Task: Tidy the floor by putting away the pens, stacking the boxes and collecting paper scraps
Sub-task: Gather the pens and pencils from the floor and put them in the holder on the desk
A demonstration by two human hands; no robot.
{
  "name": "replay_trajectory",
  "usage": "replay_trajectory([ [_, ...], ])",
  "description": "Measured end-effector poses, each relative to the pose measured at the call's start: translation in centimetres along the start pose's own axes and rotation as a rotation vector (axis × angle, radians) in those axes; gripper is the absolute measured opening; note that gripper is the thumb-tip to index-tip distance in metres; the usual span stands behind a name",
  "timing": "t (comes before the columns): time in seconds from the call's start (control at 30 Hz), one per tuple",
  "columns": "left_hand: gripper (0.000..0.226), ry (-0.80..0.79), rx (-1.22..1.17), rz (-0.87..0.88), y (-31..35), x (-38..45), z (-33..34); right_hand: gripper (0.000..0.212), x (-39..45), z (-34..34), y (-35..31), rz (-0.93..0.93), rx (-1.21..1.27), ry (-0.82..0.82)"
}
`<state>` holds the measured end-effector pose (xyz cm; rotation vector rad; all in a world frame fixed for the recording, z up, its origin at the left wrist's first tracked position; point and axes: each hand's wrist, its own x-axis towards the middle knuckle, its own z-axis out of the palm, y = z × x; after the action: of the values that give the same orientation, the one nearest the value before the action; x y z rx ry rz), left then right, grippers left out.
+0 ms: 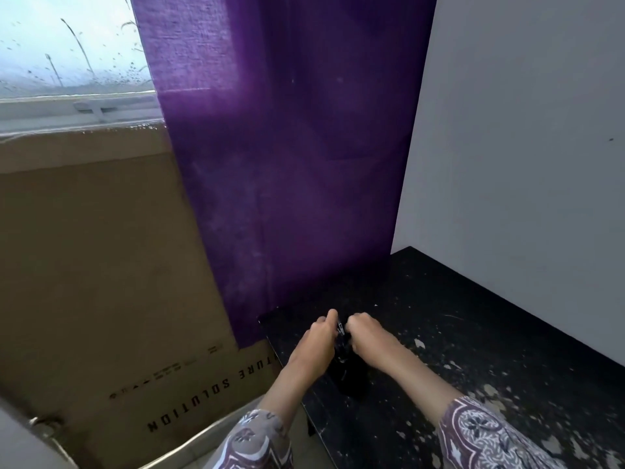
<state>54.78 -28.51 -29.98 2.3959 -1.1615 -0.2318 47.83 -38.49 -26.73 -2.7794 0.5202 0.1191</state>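
Your left hand [319, 336] and right hand [367, 335] met on a pouch [348, 375] lying on the tabletop [473, 350] at 12 o'clock. A curtain [287, 164] hung behind it; a cardboard box [101, 265] stood at 9 o'clock, a wall [524, 130] at 2 o'clock.

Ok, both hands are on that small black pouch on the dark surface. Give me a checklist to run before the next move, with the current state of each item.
1. Left hand gripping the black pouch: ok.
2. Right hand gripping the pouch: ok.
3. Metal zipper pull visible between the hands: ok.
4. Pouch zipped open or shut: cannot tell, the hands cover it.
5. Pens inside the pouch: cannot tell, none visible.
6. Black surface free of scraps: not ok, pale flecks are scattered across it.
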Motion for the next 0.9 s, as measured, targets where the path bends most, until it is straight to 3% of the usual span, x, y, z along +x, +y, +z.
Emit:
replay_trajectory([
  [0.07,0.009,-0.018,0.0,-0.002,-0.2,0.1,0.1,0.014,0.0,0.1,0.6,-0.018,0.117,0.06],
  [0.17,0.015,-0.081,-0.024,-0.014,-0.5,0.0,0.2,0.007,0.2,0.5,1.5,-0.019,0.178,0.138],
  [0.27,0.025,-0.192,0.046,-0.012,-0.5,0.1,0.5,0.01,0.8,1.8,1.9,-0.009,0.138,0.106],
  [0.4,0.03,-0.201,0.045,-0.03,-0.6,0.3,0.9,0.016,1.4,3.8,2.2,-0.057,0.162,0.042],
  [0.47,0.031,-0.173,-0.062,-0.046,-1.2,0.1,0.8,0.016,1.4,3.9,2.5,-0.058,0.284,0.089],
  [0.6,0.037,-0.017,-0.271,-0.085,-2.5,-0.6,1.1,0.009,0.9,3.9,2.8,-0.05,0.355,0.342],
  [0.77,0.031,0.093,-0.387,-0.137,-2.8,-1.2,1.1,0.023,1.1,4.6,2.6,-0.011,0.385,0.301],
  [0.9,0.031,0.147,-0.279,-0.178,-3.2,-2.6,0.9,0.029,0.4,4.3,1.6,0.005,0.355,0.288],
])
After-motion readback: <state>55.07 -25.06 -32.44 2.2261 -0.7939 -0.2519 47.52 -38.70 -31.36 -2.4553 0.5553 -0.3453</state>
